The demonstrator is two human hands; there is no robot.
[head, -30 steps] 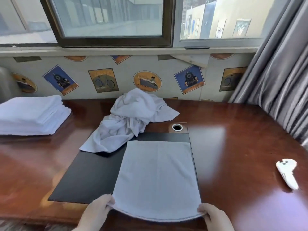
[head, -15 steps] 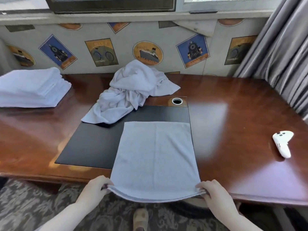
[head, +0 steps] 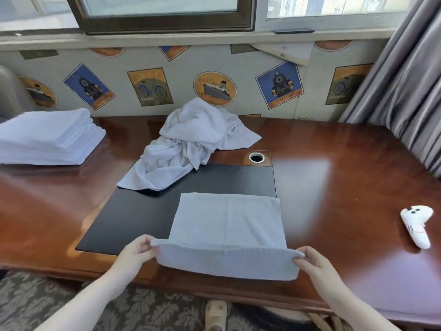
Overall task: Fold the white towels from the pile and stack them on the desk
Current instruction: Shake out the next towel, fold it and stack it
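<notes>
Head view: I see the white towel (head: 226,225) lying partly on the black desk pad (head: 143,211) near the front edge of the worktop (head: 334,187); its near edge is lifted and turned up, showing a folded band facing me. My left hand (head: 137,253) pinches the towel's near left corner between thumb and fingers; my right hand (head: 315,263) pinches the near right corner the same way; both corners are raised just above the worktop. The unfolded pile (head: 193,142) of white towels sits crumpled behind, overlapping the pad's far left corner; the folded stack (head: 47,137) rests at far left on the worktop, well apart from the pile. A round cable hole (head: 256,157) lies just right of the pile; a white controller (head: 416,225) lies at far right.
</notes>
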